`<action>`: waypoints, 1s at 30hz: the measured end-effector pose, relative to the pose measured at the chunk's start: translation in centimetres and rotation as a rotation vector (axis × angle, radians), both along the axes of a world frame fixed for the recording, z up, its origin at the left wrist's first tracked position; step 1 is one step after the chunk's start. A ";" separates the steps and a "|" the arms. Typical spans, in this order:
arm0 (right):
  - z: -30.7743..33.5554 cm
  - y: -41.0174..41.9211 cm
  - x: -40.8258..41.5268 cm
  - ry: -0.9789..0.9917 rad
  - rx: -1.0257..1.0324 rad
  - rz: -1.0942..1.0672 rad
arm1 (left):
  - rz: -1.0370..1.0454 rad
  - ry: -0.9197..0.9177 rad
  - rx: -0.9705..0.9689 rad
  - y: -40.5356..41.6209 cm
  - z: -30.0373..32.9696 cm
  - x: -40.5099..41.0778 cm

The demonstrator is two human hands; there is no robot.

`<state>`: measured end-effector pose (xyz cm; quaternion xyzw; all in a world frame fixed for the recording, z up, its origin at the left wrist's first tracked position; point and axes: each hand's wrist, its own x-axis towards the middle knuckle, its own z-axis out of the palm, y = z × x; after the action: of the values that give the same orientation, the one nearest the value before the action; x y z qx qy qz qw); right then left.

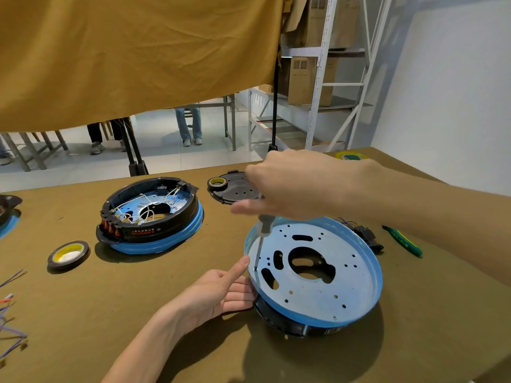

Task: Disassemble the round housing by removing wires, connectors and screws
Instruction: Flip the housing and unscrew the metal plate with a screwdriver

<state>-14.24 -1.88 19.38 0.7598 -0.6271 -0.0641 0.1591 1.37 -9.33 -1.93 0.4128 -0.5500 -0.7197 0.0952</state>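
A round housing [356,299] with a blue-rimmed perforated metal plate lies tilted on the table at front right. My right hand [293,186] grips the handle of a screwdriver [261,244] whose tip stands on the plate near its left rim. My left hand [218,291] holds the housing's left edge, thumb on the rim and fingers underneath. A second round housing [152,214], black on a blue base with white wires and orange connectors inside, sits at centre left.
Tape rolls lie at front left [68,254] and on a black cover plate [237,189] behind. Loose wires [11,313] lie at the left edge. A green tool [403,241] and black connectors [365,233] lie to the right. An ochre cloth hangs behind the table.
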 end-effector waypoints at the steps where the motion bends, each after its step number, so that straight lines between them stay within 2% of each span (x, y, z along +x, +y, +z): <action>1: -0.1 -0.1 0.0 -0.011 -0.004 -0.004 | -0.001 0.000 0.000 0.0 0.0 0.0; 6: 1.2 0.1 -0.2 -0.319 0.307 0.087 | 0.003 0.009 0.013 -0.1 -0.1 -0.1; 8: 0.7 0.2 0.0 -0.263 0.233 0.072 | 0.002 0.013 0.006 -0.2 -0.3 -0.1; 11: -0.5 0.0 0.3 -0.023 -0.016 0.007 | 0.010 0.012 0.006 -0.3 -0.5 -0.1; 13: -0.6 -0.1 0.2 -0.011 -0.024 0.046 | 0.008 0.005 0.009 -0.4 -0.6 -0.1; 16: 0.6 0.1 0.0 -0.331 0.251 0.148 | 0.003 0.001 0.012 -0.6 -0.7 -0.1; 18: 0.8 0.3 -0.1 -0.399 0.331 0.164 | 0.001 0.001 0.020 -0.7 -0.8 -0.1; 19: 0.6 0.4 0.1 -0.336 0.277 0.164 | -0.001 0.003 0.021 -0.7 -0.8 -0.1; 22: -0.2 0.3 0.4 0.014 -0.042 0.107 | -0.013 0.003 0.009 -0.7 -0.8 0.0; 23: -0.3 0.0 0.3 0.029 -0.073 0.085 | -0.020 0.003 0.005 -0.7 -0.8 0.0; 25: 0.0 -0.3 0.2 -0.092 0.025 0.101 | -0.027 0.006 0.000 -0.7 -0.8 0.0; 27: 0.6 -0.4 -0.2 -0.258 0.207 0.122 | -0.025 0.009 0.001 -0.7 -0.8 0.0; 29: 1.1 -0.4 -0.6 -0.279 0.313 0.126 | -0.020 0.010 0.007 -0.7 -0.8 0.0; 30: 1.1 -0.4 -0.7 -0.239 0.285 0.120 | -0.020 0.010 0.009 -0.7 -0.7 0.0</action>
<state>-14.95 -2.26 20.45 0.8130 -0.5795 -0.0522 -0.0221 1.35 -9.99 -2.67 0.4044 -0.5505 -0.7249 0.0891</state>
